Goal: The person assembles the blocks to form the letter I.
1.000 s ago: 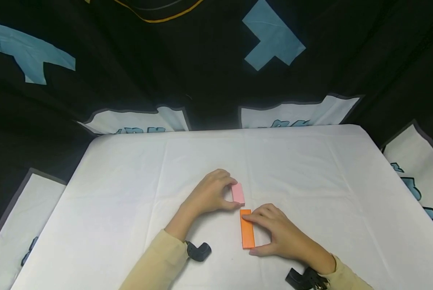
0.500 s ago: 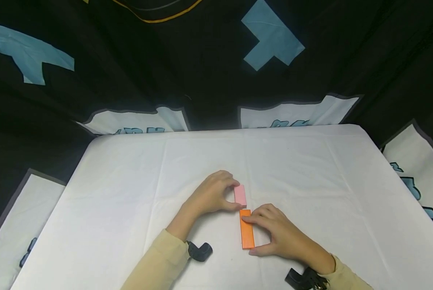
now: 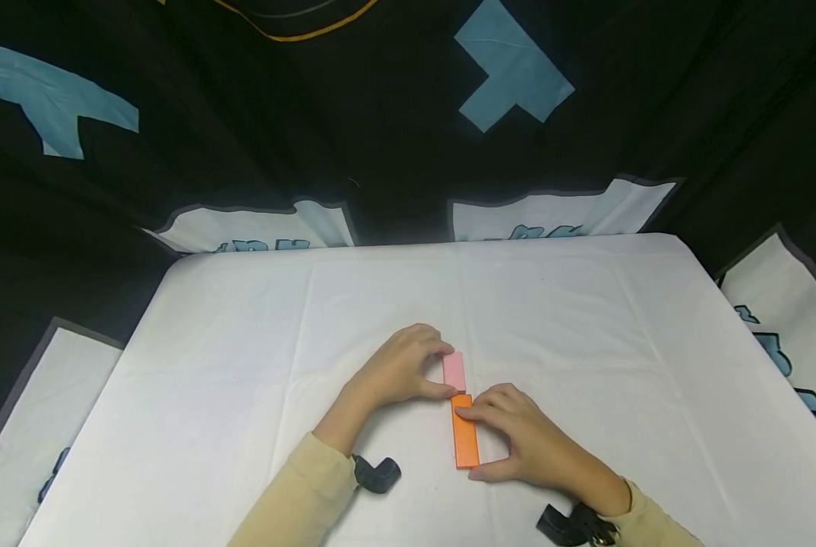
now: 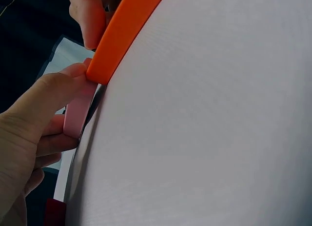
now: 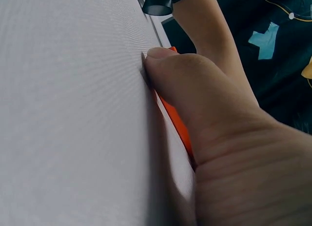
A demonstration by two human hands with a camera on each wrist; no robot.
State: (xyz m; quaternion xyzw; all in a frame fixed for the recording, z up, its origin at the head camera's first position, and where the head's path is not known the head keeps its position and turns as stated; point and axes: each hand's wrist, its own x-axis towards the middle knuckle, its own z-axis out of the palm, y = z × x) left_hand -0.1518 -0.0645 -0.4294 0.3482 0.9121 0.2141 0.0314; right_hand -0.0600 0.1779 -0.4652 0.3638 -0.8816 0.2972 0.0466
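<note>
In the head view, a flat pink block (image 3: 453, 371) is pinched lengthwise between the thumb and fingers of my left hand (image 3: 403, 368). Just nearer to me, a longer orange block (image 3: 466, 441) lies in line with it, held by my right hand (image 3: 527, 439) with fingers on the far part and thumb at the near end. The two blocks meet end to end at my left thumb tip. From the left wrist, the orange block (image 4: 124, 35) overlaps one end of the pink block (image 4: 79, 111). My right thumb and hand mostly hide the orange block (image 5: 176, 121) in the right wrist view.
A white cloth-covered table (image 3: 257, 319) spreads under both hands. Black curtain (image 3: 394, 137) with blue and white patterns hangs behind it. A dark wrist mount (image 3: 377, 475) sticks out beside the left sleeve, another mount (image 3: 565, 526) beside the right.
My left hand has brought the pink block slightly to the right and toward me, closing the gap to the orange block. My right hand and the orange block have stayed nearly still.
</note>
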